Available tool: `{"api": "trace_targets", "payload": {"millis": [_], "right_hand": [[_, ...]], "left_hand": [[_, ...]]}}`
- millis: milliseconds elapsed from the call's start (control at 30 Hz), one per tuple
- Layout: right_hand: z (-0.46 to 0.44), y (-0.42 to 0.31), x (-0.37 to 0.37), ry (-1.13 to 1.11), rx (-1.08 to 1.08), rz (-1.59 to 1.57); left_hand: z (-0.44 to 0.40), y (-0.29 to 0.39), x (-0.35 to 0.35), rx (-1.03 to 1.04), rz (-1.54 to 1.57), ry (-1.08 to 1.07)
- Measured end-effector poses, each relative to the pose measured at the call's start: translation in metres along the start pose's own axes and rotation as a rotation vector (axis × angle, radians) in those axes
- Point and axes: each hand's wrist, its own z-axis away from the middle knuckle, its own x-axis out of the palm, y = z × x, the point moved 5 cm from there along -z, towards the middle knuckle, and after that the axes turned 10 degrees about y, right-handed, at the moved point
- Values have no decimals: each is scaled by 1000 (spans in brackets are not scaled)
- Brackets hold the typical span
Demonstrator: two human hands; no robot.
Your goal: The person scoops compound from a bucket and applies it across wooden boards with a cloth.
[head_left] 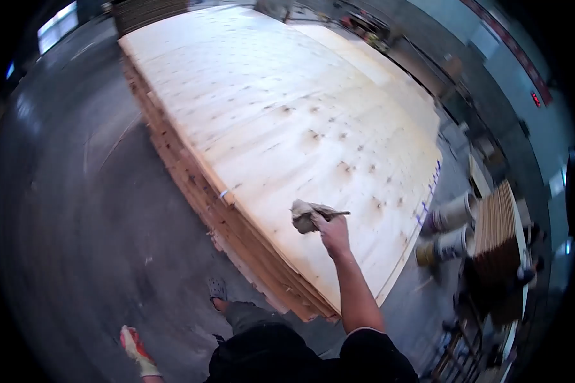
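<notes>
My right hand (333,235) is bare and closed around a crumpled grey-beige cloth (305,217). It is over the near part of a large pale plywood sheet (268,134), which has brown knots and dark marks. Whether the cloth touches the wood I cannot tell. The sheet lies on top of a stack of boards (191,182) with rough brown edges. My left hand (134,348), in a white and red work glove, hangs low over the floor, away from the stack. Its fingers look loosely stretched, and nothing shows in them.
To the right of the stack, two buckets (450,214) (446,246) are on the floor beside a pile of thin brown sheets (497,223). Metal framework (460,351) is at the lower right. Another brown stack (148,14) rises at the far end. Grey concrete floor (76,210) spreads to the left.
</notes>
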Motion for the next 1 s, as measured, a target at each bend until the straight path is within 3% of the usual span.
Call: {"api": "trace_targets", "payload": {"millis": [200,267,333,367,400,433,533,600,667,700,733,767,800,867,933,1000], "right_hand": [[-82,-7,55,206,25,222],[-107,-33,68,233,1,557],[-147,-29,65,288,-7,683],[-167,-28,61,395,20,701],[-188,-25,57,502,46,720],[-217,-6,49,619,65,434],[-296,7,47,757,141,-414],[-347,35,46,755,135,-553],[-368,36,36,1139,356,857],[-384,21,48,974,416,1054],[-392,1,61,998,441,1065],[-393,-14,78,882,487,1145],[-393,-17,88,760,536,1214],[-386,-14,93,698,474,1065],[-398,25,95,578,309,749],[-446,6,117,504,362,807]], "left_hand": [[19,182,266,133,-134,-430],[-13,222,335,159,-159,-525],[-52,267,416,503,-22,-754],[-52,292,448,495,-37,-781],[-35,335,487,645,-103,-801],[-24,373,528,796,-166,-821],[-45,437,652,770,-109,-969],[-68,472,732,994,-175,-981],[-70,521,809,1077,-543,-924],[-75,540,846,1461,-737,-667],[-29,576,869,1228,-740,-594],[16,600,886,1000,-759,-535],[-15,598,923,1003,-787,-589],[-76,594,1004,1669,-1095,-368],[-95,592,1030,1807,-1151,-194],[-95,592,1034,1815,-1184,-109]]}}
